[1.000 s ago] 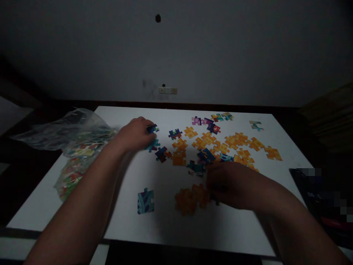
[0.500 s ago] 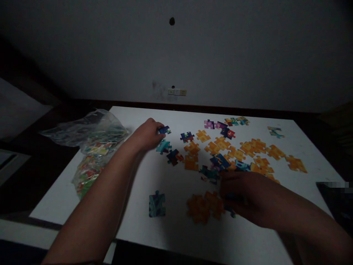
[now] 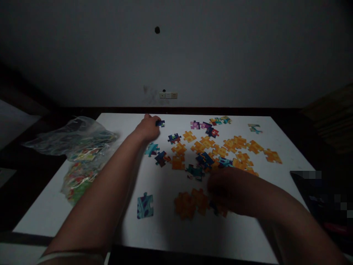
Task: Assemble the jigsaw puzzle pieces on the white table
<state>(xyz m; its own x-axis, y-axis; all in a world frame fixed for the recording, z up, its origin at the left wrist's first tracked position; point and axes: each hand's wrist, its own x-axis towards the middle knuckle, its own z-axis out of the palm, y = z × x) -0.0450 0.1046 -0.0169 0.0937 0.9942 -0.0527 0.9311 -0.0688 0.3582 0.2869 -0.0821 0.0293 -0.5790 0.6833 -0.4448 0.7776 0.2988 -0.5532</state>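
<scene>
Near the far left part of the white table (image 3: pixel 165 228), my left hand (image 3: pixel 149 127) pinches a dark blue puzzle piece (image 3: pixel 161 123). A teal piece (image 3: pixel 152 149) and a dark blue and red piece (image 3: pixel 174 138) lie just nearer than that hand. My right hand (image 3: pixel 228 186) is low over the near right pieces, fingers curled downward; whatever they grip is hidden. Beside its fingertips are a stack of orange pieces (image 3: pixel 184 206) and a partly covered dark piece (image 3: pixel 213 208). A teal and purple piece (image 3: pixel 145 206) lies alone between my forearms.
Many orange pieces (image 3: pixel 238 141) spread over the middle and right. Purple pieces (image 3: pixel 195 125) lie at the back, with a pale piece (image 3: pixel 255 128) at far right. A clear plastic bag (image 3: pixel 82 147) of colourful pieces sits left. A dark object (image 3: pixel 311 195) borders the right edge.
The view has swung slightly to the right. My left hand has moved a little farther back with the blue piece. More of an orange piece shows beneath my right hand.
</scene>
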